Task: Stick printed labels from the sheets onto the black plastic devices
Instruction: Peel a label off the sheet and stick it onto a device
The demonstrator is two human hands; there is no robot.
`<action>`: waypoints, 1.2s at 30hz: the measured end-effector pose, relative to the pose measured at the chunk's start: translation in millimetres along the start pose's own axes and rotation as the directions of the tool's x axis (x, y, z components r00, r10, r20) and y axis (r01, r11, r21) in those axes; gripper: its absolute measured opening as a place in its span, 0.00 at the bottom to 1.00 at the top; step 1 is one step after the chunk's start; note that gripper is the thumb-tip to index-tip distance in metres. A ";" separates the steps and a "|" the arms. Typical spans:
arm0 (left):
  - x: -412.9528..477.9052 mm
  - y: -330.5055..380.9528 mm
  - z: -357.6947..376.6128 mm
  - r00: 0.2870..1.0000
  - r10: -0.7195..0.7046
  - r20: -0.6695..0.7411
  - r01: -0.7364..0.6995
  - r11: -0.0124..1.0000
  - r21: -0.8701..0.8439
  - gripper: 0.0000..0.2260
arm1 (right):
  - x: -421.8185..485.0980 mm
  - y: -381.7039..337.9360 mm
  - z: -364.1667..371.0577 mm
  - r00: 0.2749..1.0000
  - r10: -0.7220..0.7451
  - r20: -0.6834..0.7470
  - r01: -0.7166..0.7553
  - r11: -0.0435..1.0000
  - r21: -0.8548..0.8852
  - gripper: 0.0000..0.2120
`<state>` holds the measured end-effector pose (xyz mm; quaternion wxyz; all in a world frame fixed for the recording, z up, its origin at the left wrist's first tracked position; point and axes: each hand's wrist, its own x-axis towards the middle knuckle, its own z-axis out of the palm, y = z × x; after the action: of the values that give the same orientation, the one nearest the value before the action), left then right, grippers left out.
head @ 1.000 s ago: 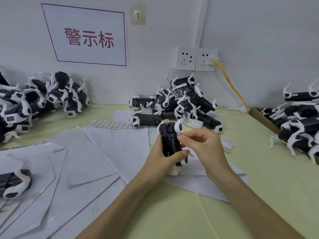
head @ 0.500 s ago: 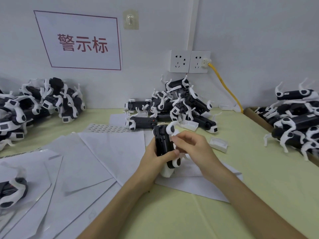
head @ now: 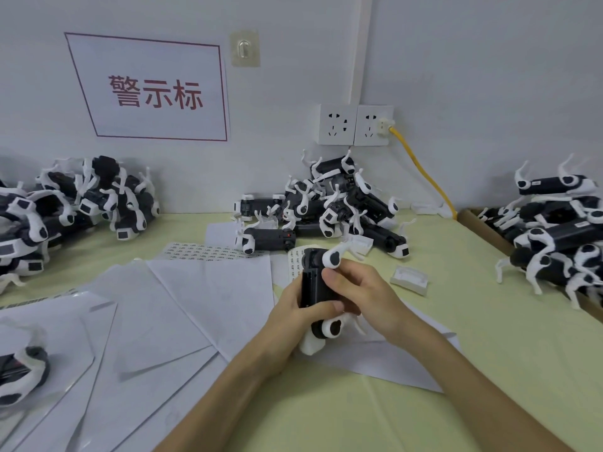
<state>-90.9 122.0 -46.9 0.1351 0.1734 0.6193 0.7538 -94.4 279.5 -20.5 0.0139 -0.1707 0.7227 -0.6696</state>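
Left hand (head: pixel 292 309) wraps the black device (head: pixel 311 288) from its left side, thumb laid across the lower body. Right hand (head: pixel 362 293) is curled against the right side, fingertips pressed to the upper face. I cannot tell whether a label sits under them.

The device is clamped between both hands, held just above the blank sheets (head: pixel 195 305) on the tabletop (head: pixel 473 337). Its long axis runs near-to-far: near end dipped toward the tabletop, far end with its white joint raised, pointing at the pile (head: pixel 329 203) by the wall.

The printed label sheet (head: pixel 208 251) lies beyond and to the left, apart from the hands. The left hand is nearer to it, but I judge the right is freer to go.
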 end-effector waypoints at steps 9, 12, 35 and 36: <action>-0.6 2.5 -3.7 0.998 -0.002 0.056 0.005 0.999 -0.047 0.12 | -1.5 -3.4 -6.9 0.997 0.009 0.072 -0.003 0.997 -0.082 0.12; 0.2 1.2 -1.2 1.000 -0.011 0.025 0.013 0.997 -0.077 0.16 | -1.8 -1.0 -8.6 0.997 0.025 0.068 -0.021 0.998 -0.067 0.16; 1.5 1.9 -0.7 0.997 -0.070 -0.033 0.069 0.997 -0.045 0.17 | -2.4 4.7 -1.6 0.999 -0.016 0.042 0.020 0.997 -0.078 0.16; 1.1 2.1 -0.2 0.997 -0.078 -0.030 0.077 0.996 -0.042 0.18 | -2.6 4.5 -0.7 0.999 -0.021 0.038 0.024 0.996 -0.085 0.16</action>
<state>-92.0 121.8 -44.8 0.1581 0.1347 0.6120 0.7631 -93.2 281.1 -25.4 0.0123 -0.1918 0.7481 -0.6351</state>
